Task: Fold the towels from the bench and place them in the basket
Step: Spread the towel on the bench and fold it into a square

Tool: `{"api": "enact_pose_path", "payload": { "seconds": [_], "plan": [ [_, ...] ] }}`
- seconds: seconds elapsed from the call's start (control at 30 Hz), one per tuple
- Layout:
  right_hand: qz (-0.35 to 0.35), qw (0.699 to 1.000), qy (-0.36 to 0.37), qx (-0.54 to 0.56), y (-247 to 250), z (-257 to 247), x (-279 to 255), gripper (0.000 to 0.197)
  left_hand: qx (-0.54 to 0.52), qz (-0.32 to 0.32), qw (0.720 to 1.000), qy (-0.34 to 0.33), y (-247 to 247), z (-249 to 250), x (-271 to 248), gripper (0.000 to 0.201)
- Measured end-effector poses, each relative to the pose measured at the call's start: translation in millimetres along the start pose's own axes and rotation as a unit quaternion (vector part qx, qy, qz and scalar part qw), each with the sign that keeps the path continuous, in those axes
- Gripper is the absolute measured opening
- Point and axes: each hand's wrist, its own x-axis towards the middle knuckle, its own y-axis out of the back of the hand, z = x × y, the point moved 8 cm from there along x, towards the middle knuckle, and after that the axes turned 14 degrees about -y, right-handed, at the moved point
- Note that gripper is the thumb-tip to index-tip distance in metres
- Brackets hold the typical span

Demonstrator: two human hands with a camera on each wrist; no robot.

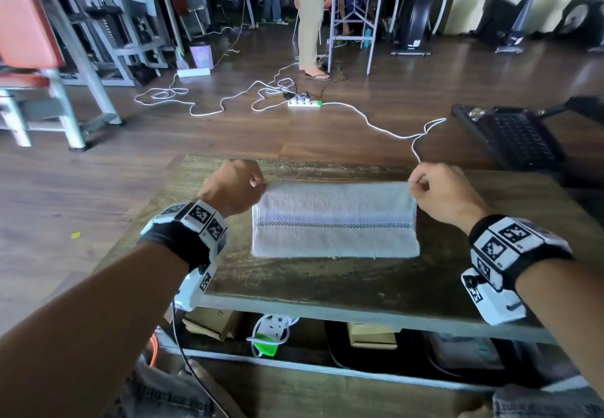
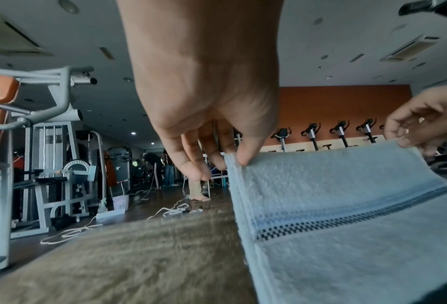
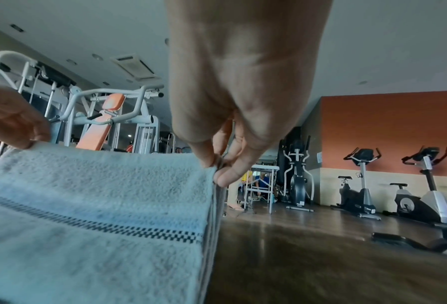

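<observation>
A white towel (image 1: 335,221) with a dark checked stripe lies on the wooden bench (image 1: 327,277), its far edge lifted off the wood. My left hand (image 1: 253,183) pinches the far left corner of the towel (image 2: 347,216) between thumb and fingers. My right hand (image 1: 415,185) pinches the far right corner of the towel (image 3: 100,216) the same way. In the left wrist view my left hand (image 2: 233,162) holds the corner at the hem, and the right wrist view shows my right hand (image 3: 217,170) on several stacked layers. A dark basket (image 1: 510,136) sits on the floor at the far right.
White cables and a power strip (image 1: 304,102) trail over the floor beyond the bench. A weight machine (image 1: 58,58) stands at the left, exercise bikes (image 1: 503,12) at the back right. A person (image 1: 309,18) stands by a folding table. Boxes sit under the bench.
</observation>
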Motion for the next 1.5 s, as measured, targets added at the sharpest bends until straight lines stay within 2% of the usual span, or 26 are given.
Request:
{"api": "enact_pose_path", "payload": {
  "seconds": [0.13,0.23,0.3,0.33,0.43,0.5,0.6,0.7,0.8,1.0,1.13,1.23,1.3,1.4,1.5],
  "plan": [
    [0.075,0.996,0.031,0.032,44.2,-13.4,-12.5,0.013,-0.001,0.122,0.992,-0.023,49.6,20.1,-13.2,0.011],
    [0.104,0.991,0.053,0.059,61.8,-14.6,-31.9,0.013,-0.01,0.16,0.985,-0.057,64.3,34.0,-33.3,0.015],
    [0.077,0.995,0.053,0.047,54.2,-6.3,-48.3,0.016,-0.026,0.139,0.988,-0.068,54.0,38.4,-49.2,0.013],
    [0.046,0.997,0.048,0.031,43.8,0.7,-56.4,0.02,-0.027,0.107,0.992,-0.061,41.7,37.9,-57.3,0.012],
    [-0.103,0.995,0.007,-0.006,-3.6,32.0,-81.9,0.026,-0.007,-0.079,0.997,0.011,-18.3,33.4,-91.3,0.017],
    [-0.142,0.989,-0.027,-0.02,-26.4,51.7,-97.7,0.017,-0.045,-0.133,0.988,0.059,-52.5,29.3,-117.2,0.026],
    [-0.113,0.988,-0.099,-0.023,-39.3,71.4,-108.1,0.003,-0.045,-0.094,0.989,0.103,-74.8,21.3,-133.6,0.03],
    [-0.095,0.983,-0.151,-0.037,-46.4,76.0,-112.1,0.022,-0.05,-0.054,0.983,0.168,-75.3,19.7,-140.9,0.032],
    [-0.094,0.978,-0.184,-0.043,-49.6,73.0,-117.1,0.034,-0.048,-0.045,0.981,0.183,-77.9,18.3,-141.5,0.033],
    [-0.084,0.976,-0.196,-0.044,-46.2,68.9,-120.7,0.033,-0.1,-0.014,0.974,0.202,-73.8,17.7,-137.2,0.024],
    [-0.075,0.982,-0.173,-0.022,-35.9,65.7,-117.0,0.033,-0.102,0.031,0.968,0.229,-57.1,19.0,-138.4,0.033],
    [-0.119,0.977,-0.166,-0.061,-39.6,68.3,-117.3,0.031,-0.086,-0.016,0.967,0.239,-62.5,17.8,-141.5,0.032],
    [-0.126,0.976,-0.161,-0.077,-42.8,70.7,-118.6,0.024,-0.059,-0.044,0.97,0.233,-66.2,20.8,-143.5,0.029],
    [-0.05,0.995,-0.083,-0.034,-39.8,59.0,-118.1,0.006,-0.04,-0.02,0.987,0.155,-70.4,33.0,-136.5,0.044],
    [-0.065,0.997,0.028,-0.034,-55.2,38.5,-124.7,0.021,-0.058,-0.048,0.996,0.047,-87.3,50.4,-127.7,0.041]
  ]
}}
